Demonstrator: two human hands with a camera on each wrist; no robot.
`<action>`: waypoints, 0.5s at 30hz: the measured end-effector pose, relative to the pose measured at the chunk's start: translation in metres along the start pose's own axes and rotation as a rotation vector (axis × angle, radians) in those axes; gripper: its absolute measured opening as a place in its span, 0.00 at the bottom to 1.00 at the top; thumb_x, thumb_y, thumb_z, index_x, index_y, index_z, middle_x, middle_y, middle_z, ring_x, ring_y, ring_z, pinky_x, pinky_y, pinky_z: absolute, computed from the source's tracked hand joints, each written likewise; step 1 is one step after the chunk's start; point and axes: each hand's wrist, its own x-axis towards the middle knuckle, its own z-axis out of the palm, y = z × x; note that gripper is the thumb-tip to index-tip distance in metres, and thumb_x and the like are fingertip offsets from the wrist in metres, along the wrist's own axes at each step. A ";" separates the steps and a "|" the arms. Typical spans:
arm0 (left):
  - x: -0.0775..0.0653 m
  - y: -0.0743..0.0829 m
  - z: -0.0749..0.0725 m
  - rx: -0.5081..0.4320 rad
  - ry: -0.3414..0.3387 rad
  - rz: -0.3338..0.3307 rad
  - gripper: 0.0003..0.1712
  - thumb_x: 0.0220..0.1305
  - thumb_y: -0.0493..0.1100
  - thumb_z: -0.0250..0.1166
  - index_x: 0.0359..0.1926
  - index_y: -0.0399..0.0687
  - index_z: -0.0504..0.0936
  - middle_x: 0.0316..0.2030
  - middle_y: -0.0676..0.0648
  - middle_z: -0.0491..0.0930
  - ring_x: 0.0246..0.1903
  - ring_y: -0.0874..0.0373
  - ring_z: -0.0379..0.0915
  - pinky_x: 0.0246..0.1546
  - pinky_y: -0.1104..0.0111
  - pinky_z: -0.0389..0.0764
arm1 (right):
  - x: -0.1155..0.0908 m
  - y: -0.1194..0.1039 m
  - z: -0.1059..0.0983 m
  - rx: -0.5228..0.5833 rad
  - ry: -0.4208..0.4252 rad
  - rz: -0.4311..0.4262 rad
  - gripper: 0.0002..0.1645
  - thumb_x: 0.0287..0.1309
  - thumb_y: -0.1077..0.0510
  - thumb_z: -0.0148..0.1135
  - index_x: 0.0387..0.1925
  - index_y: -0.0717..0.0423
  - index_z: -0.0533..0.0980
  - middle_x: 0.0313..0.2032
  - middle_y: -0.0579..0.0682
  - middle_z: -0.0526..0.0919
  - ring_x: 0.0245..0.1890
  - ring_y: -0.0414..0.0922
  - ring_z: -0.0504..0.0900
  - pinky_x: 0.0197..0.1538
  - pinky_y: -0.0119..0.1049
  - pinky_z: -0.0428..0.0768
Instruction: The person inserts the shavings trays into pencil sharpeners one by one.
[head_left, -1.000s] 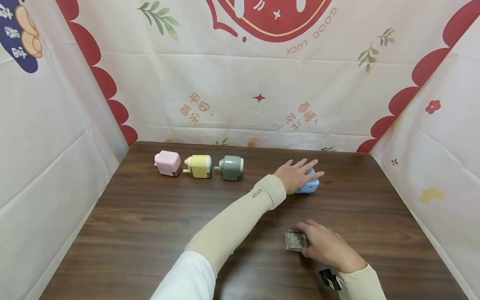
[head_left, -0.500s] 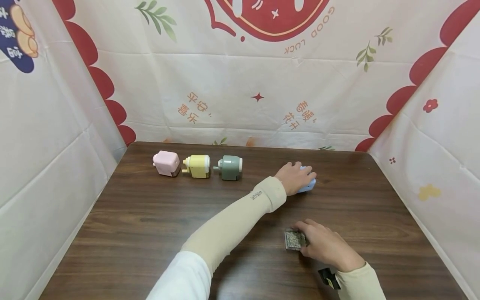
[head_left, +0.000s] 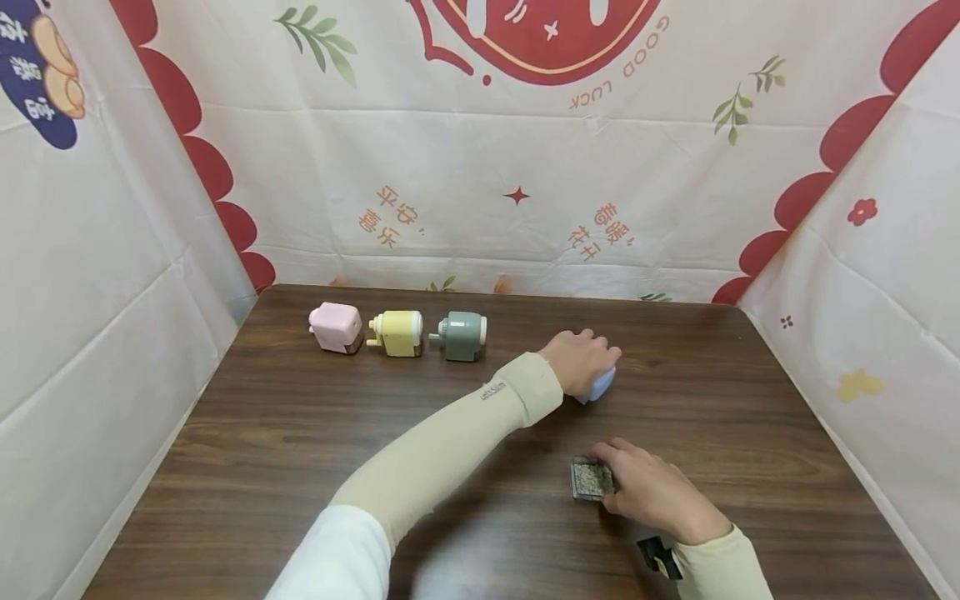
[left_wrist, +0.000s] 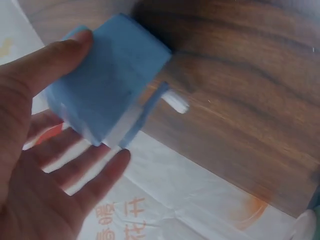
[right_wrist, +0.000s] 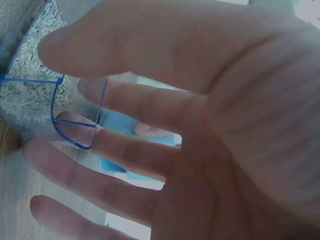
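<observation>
My left hand grips a blue pencil sharpener by its body, with the thumb on one side and the fingers on the other in the left wrist view. Its crank, with a white knob, sticks out beyond the fingertips. Low in the head view, my right hand holds a small clear shavings drawer between thumb and fingers. Pale flaky bits fill the drawer, and blue shows along its edges in the right wrist view. The hand covers the drawer's right side in the head view.
Along the back left of the wooden table stand three more crank sharpeners: pink, yellow and dark green. A printed white cloth hangs behind and at both sides of the table.
My left hand has gone from spread fingers over the blue sharpener to gripping it, and has drawn it a little left and nearer, turning it. My right hand and the drawer stay put.
</observation>
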 end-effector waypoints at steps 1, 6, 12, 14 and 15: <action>-0.003 0.001 0.000 0.004 -0.006 -0.005 0.34 0.64 0.54 0.59 0.69 0.57 0.64 0.61 0.50 0.73 0.55 0.54 0.69 0.50 0.63 0.81 | 0.000 0.000 0.000 0.005 -0.011 0.002 0.33 0.38 0.61 0.70 0.54 0.51 0.77 0.52 0.51 0.80 0.46 0.53 0.80 0.34 0.59 0.80; -0.020 0.005 -0.002 -0.033 -0.030 -0.035 0.34 0.64 0.55 0.58 0.70 0.59 0.64 0.61 0.48 0.72 0.55 0.52 0.68 0.48 0.63 0.82 | -0.001 0.002 -0.001 0.011 -0.020 0.007 0.34 0.39 0.61 0.70 0.55 0.50 0.77 0.53 0.50 0.80 0.45 0.53 0.81 0.33 0.58 0.80; -0.044 0.009 0.000 -0.220 -0.047 -0.073 0.29 0.62 0.50 0.61 0.63 0.52 0.72 0.53 0.45 0.75 0.39 0.57 0.72 0.40 0.65 0.82 | 0.000 0.002 0.000 0.003 0.002 -0.001 0.33 0.37 0.61 0.69 0.53 0.48 0.78 0.51 0.49 0.81 0.42 0.51 0.81 0.31 0.55 0.79; -0.053 0.008 0.001 -0.270 -0.053 -0.095 0.28 0.61 0.50 0.63 0.62 0.50 0.73 0.50 0.44 0.75 0.36 0.58 0.72 0.37 0.66 0.82 | 0.000 0.002 0.001 0.006 0.000 0.004 0.34 0.37 0.60 0.70 0.53 0.48 0.77 0.50 0.49 0.81 0.41 0.50 0.80 0.30 0.54 0.79; -0.058 0.008 0.002 -0.287 -0.055 -0.109 0.29 0.60 0.50 0.64 0.62 0.50 0.73 0.50 0.44 0.75 0.35 0.58 0.72 0.36 0.66 0.82 | 0.000 0.002 0.001 0.008 -0.003 0.008 0.34 0.37 0.60 0.70 0.54 0.49 0.77 0.50 0.49 0.81 0.41 0.50 0.80 0.30 0.54 0.79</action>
